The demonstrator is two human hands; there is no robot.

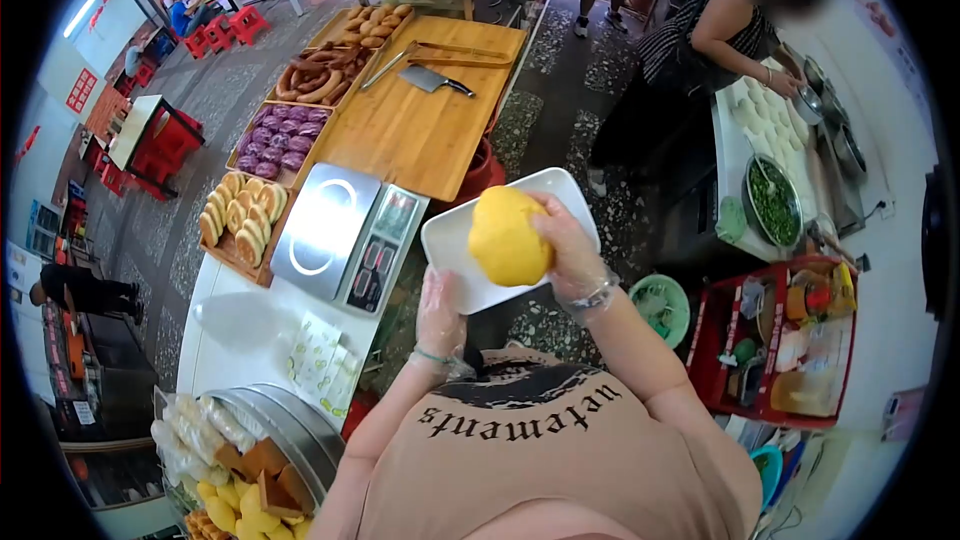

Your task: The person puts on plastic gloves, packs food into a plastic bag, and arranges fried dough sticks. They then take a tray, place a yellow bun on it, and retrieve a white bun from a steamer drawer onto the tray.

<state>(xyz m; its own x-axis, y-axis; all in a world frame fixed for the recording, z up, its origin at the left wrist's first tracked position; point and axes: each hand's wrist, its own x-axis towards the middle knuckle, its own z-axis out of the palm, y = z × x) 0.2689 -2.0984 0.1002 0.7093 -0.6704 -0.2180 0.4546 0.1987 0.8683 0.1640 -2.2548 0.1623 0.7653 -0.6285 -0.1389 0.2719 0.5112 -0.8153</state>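
A yellow bun (508,236) over a white tray (450,240) (gloves apparently clear), beside purple buns (282,137).

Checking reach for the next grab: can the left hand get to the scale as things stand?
Probably yes. The scale sits just beside the left hand with nothing between them, but that hand is holding the white tray, so it isn't free.
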